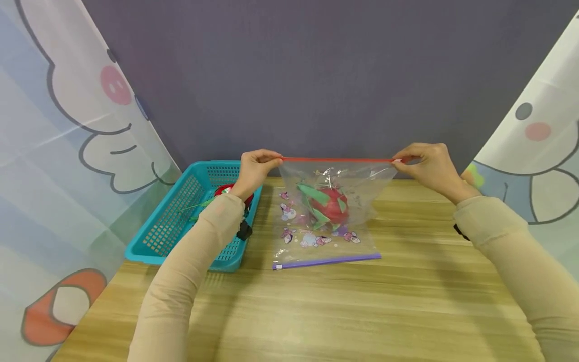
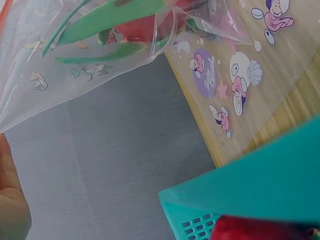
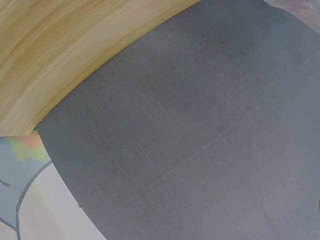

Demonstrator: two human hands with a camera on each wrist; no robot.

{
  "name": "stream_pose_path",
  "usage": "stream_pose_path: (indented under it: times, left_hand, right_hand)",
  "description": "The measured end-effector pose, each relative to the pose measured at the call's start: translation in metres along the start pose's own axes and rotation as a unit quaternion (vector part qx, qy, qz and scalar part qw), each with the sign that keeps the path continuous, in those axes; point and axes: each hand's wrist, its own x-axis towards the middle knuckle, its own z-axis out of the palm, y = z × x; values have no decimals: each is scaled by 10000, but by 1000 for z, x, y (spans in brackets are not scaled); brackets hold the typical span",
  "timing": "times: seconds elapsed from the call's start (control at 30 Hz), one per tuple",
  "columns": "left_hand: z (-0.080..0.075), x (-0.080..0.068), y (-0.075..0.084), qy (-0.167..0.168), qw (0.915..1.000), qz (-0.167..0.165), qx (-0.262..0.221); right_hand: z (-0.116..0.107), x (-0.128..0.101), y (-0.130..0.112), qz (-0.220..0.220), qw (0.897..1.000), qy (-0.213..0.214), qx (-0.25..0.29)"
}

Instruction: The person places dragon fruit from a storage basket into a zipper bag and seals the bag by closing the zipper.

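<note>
At a light wood-grain table (image 1: 407, 301) set against a dark grey-purple wall (image 1: 316, 75), you hold a clear zip bag (image 1: 362, 186) stretched between your two hands. Your left hand (image 1: 254, 169) pinches the left end of the bag's red seal strip (image 1: 336, 160), fingers curled over it; your right hand (image 1: 427, 165) pinches the right end the same way, so the strip runs taut and level above the table's far edge. Inside the bag hangs a red dragon fruit (image 1: 332, 205) with green scales, low in the pouch and just over the tabletop. Beneath it, flat on the wood, lies a second clear bag (image 1: 316, 246) printed with small cartoon figures and closed by a purple strip (image 1: 327, 262) along its near edge. A teal plastic basket (image 1: 181, 221) sits at the table's left, just beside your left forearm, with another red fruit (image 1: 223, 190) partly hidden behind your wrist. White curtains (image 1: 54, 151) with large cartoon drawings close in both sides of the scene.
</note>
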Motion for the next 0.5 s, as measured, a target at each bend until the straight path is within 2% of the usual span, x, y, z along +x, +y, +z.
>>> stream_pose_path:
  times: [0.07,0.3,0.5]
  left_hand:
    - [1,3,1,-45,10000,30,6]
    - [3,22,-18,60,9999,111,-85]
    - [26,35,-16,142,9994,309,-22]
  right_hand:
    - [-4,1,0,47,10000,-8,-74]
    - [-8,4,3,404,9990,-79,-180]
    - [-20,2,11,1020,9938,-163,-402]
